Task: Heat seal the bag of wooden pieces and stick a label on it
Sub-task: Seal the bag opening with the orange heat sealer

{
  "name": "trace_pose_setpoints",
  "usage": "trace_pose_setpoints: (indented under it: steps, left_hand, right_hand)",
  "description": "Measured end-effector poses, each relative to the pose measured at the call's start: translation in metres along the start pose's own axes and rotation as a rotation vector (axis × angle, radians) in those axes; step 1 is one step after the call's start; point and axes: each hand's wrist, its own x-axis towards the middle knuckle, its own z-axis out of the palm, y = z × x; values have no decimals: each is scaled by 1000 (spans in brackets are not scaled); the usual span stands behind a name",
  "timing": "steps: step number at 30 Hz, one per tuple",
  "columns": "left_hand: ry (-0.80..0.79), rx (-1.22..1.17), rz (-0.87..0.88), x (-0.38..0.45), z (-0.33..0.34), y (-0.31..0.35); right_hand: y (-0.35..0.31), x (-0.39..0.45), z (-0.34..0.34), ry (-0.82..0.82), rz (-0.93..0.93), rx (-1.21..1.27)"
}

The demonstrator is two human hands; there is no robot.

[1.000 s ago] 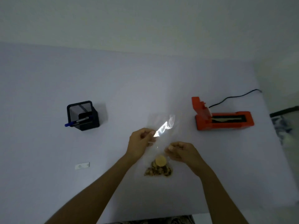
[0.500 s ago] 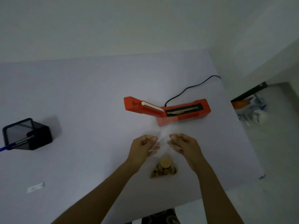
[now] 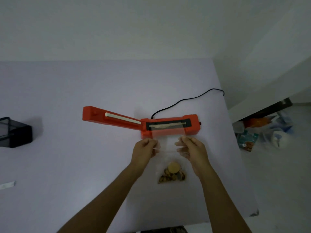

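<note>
A clear plastic bag lies stretched between my hands, its open top edge resting over the sealing strip of the orange heat sealer. Wooden pieces are bunched at the bag's near end on the table. My left hand pinches the bag's left side and my right hand pinches its right side. The sealer's lid arm is raised open toward the left. A small white label lies at the table's left edge of view.
A black mesh pen holder stands at far left. The sealer's black cord runs back toward the table's right edge. Clutter lies on the floor to the right of the table.
My head turned right, so the sealer now sits mid-view. Both hands carried the bag forward, and its top edge now lies over the sealer's strip.
</note>
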Motion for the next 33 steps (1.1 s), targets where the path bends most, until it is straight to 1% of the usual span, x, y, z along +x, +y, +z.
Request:
trace_pose_setpoints:
  steps: [3, 8, 13, 15, 17, 19, 20, 22, 23, 24, 26, 27, 28, 30, 33]
  left_hand:
    - [60, 19, 14, 4, 9, 2]
    - [158, 45, 46, 7, 14, -1]
    - [157, 86, 23, 10, 10, -3]
    - [150, 105, 42, 10, 8, -2]
    - [189, 151, 85, 9, 6, -4]
    - [306, 154, 117, 7, 2, -6]
    - [391, 108, 129, 6, -1, -6]
    - [573, -63, 151, 4, -12, 1]
    - [633, -176, 160, 4, -19, 8]
    - [653, -305, 178, 4, -28, 16]
    - [594, -544, 227, 5, -45, 36]
    - [541, -605, 254, 5, -53, 46]
    - [486, -620, 286, 6, -57, 57]
    - [401, -577, 341, 5, -59, 74]
    - [340, -504, 388, -2, -50, 87]
  right_hand:
    - [-5, 10, -2, -4, -7, -35]
    - [0, 15, 0, 39, -22, -43]
    - [6, 11, 3, 53, -22, -45]
    - [6, 10, 3, 53, -34, -53]
    - [8, 9, 3, 51, -46, -64]
    - [9, 8, 4, 53, -50, -71]
    - [10, 8, 4, 54, -48, -74]
    - [11, 9, 6, 53, -54, -89]
    - [12, 10, 7, 52, -60, -100]
    - [12, 11, 8, 53, -67, -111]
    - [12, 12, 9, 57, -86, -136]
    - [12, 12, 10, 59, -98, -150]
    - [12, 13, 11, 61, -109, -164]
    - [11, 13, 12, 66, -126, -192]
    - [10, 15, 13, 76, -125, -209]
